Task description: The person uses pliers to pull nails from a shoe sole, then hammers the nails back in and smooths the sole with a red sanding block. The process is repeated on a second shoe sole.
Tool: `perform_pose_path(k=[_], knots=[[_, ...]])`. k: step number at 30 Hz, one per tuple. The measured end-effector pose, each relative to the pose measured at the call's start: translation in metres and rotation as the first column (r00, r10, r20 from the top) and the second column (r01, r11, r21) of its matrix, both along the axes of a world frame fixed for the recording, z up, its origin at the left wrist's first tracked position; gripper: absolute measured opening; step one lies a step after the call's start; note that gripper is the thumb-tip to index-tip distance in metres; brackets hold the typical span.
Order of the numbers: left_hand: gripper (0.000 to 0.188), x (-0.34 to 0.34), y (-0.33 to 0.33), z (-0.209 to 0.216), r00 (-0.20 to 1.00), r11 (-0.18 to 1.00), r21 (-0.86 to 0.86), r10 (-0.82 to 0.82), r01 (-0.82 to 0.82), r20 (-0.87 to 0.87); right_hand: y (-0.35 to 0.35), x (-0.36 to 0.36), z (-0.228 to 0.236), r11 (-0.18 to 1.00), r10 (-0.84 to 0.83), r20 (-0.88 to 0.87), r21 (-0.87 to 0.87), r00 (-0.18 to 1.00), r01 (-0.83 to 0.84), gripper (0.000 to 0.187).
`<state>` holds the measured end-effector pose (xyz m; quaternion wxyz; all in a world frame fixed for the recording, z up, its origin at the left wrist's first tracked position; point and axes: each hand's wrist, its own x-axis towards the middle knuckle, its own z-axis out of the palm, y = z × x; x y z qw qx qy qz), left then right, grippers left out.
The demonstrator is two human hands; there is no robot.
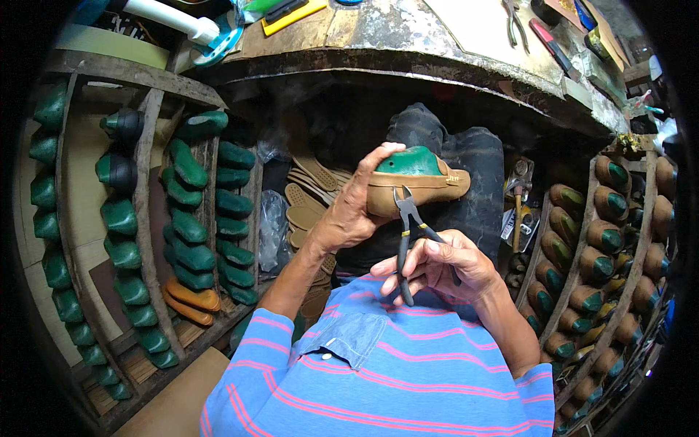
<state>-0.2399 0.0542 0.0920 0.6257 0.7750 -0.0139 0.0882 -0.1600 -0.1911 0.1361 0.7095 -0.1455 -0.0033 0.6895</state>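
Note:
My left hand (348, 207) grips a tan leather shoe upper (435, 191) by its heel end, over my lap. A green shoe last (409, 162) fills the upper and shows through its opening. In my right hand (455, 266) is a pair of cutting pliers (409, 237) with black and yellow handles. My fingers wrap around the handles, which are spread apart. The small jaws point up at the side of the leather, close to its lower edge; whether they touch it I cannot tell.
Wooden racks of green lasts (191, 244) stand at my left. Another rack holds brown-and-green lasted shoes (582, 298) at right. Ahead is a worn workbench (378, 33) with pliers (515, 25) and a red-handled knife (551, 45). Tan soles (309, 197) lie beside my left arm; a hammer (518, 218) is right.

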Motion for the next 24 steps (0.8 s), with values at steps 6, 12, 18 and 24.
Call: perform_pose_path(k=[6, 12, 18, 24], knots=[[0.124, -0.003, -0.007, -0.006, 1.0, 1.0, 0.01, 0.003, -0.003, 0.008, 0.003, -0.004, -0.001, 1.0, -0.013, -0.135, -0.022, 0.991, 0.01, 0.05], [0.115, 0.006, -0.005, 0.003, 0.998, 0.987, 0.16, 0.008, -0.019, 0.07, 0.006, -0.015, 0.011, 0.883, 0.197, 0.665, -0.44, 0.72, 0.165, 0.035], [0.096, 0.008, 0.022, -0.014, 0.913, 0.883, -0.234, 0.389, -0.408, -0.124, -0.05, -0.01, -0.011, 0.731, 0.313, 0.666, -0.624, 0.677, 0.276, 0.038], [0.059, 0.008, 0.066, -0.082, 0.784, 0.344, -0.75, 0.506, -0.565, -0.359, -0.114, 0.027, -0.082, 0.842, -0.077, 0.049, -0.532, 0.996, 0.091, 0.041]])
